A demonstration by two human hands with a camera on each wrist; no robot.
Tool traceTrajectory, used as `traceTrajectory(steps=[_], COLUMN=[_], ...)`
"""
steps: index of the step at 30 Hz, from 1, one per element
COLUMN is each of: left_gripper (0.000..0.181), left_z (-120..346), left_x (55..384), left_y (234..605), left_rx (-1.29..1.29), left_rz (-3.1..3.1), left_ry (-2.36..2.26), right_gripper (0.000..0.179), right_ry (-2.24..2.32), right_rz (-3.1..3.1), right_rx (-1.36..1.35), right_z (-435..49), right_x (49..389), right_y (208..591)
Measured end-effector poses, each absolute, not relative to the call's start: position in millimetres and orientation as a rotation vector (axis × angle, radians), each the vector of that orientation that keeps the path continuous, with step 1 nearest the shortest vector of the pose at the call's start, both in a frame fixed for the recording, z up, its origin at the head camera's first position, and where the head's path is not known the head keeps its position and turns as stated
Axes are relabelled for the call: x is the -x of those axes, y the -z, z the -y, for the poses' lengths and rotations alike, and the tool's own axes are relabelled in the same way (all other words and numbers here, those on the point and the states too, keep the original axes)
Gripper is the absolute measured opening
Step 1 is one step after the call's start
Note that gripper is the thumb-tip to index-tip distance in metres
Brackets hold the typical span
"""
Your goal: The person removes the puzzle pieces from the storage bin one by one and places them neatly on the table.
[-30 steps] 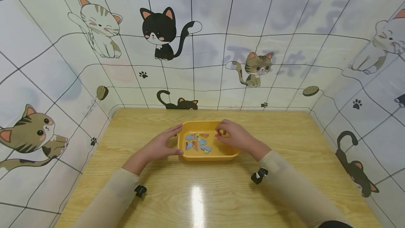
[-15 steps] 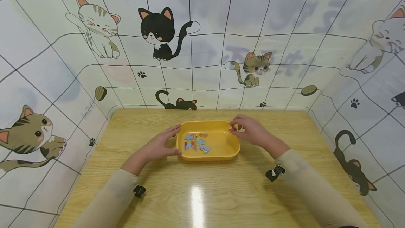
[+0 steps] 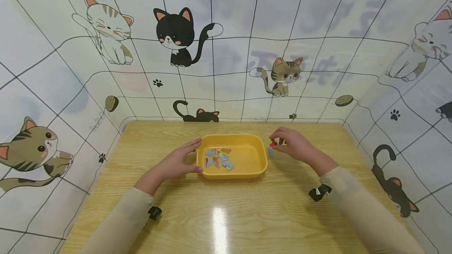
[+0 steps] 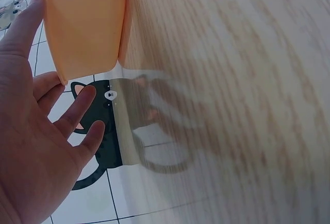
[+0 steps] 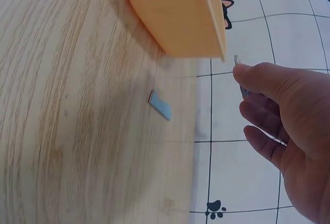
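Note:
My right hand (image 3: 298, 146) is off the right end of a yellow plastic tray (image 3: 250, 158). Between thumb and fingers it pinches a small red puzzle piece (image 3: 272, 143), whose thin edge alone shows in the right wrist view. On the wood beneath that hand lies a flat light-blue puzzle piece (image 5: 161, 106). Several blue and orange puzzle pieces (image 3: 217, 158) are spread over the tray's left half. At the tray's left end, my left hand (image 3: 174, 164) has its fingers spread, with thumb and fingertips touching the rim.
The tray stands on a glossy wooden table (image 3: 190, 214) near its back edge. Behind and at both sides rise white walls (image 3: 233, 85) with black grid lines and cartoon cats. Each sleeve carries a small black wrist camera (image 3: 154, 213).
My right hand has moved right, out of the tray and past its right end, carrying the red puzzle piece. The blue piece on the table has come into sight. My left hand stays put.

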State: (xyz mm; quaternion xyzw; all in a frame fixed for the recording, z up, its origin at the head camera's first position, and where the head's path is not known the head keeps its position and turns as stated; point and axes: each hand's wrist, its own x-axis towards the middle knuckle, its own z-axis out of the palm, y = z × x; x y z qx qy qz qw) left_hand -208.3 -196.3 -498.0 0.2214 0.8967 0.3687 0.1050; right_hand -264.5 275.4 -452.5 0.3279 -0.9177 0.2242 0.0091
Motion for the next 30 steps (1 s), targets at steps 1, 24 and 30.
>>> traceTrajectory(steps=[1,24,30], left_gripper=[0.104,0.104,0.103], left_z=[196,195,195], left_x=[208,207,207], left_y=[498,494,494], left_rx=[-0.654,-0.651,-0.653], left_rz=[-2.642,-2.621,-2.62], left_ry=[-1.088,-1.111,-1.12], right_gripper=[0.028,0.027,0.028], right_ry=[-0.697,-0.707,-0.706], right_rz=[2.875,3.042,3.03], right_rx=[-1.021,-0.931,-0.958], right_z=[-277,-304,-305], right_x=[265,283,286], right_y=[453,487,497])
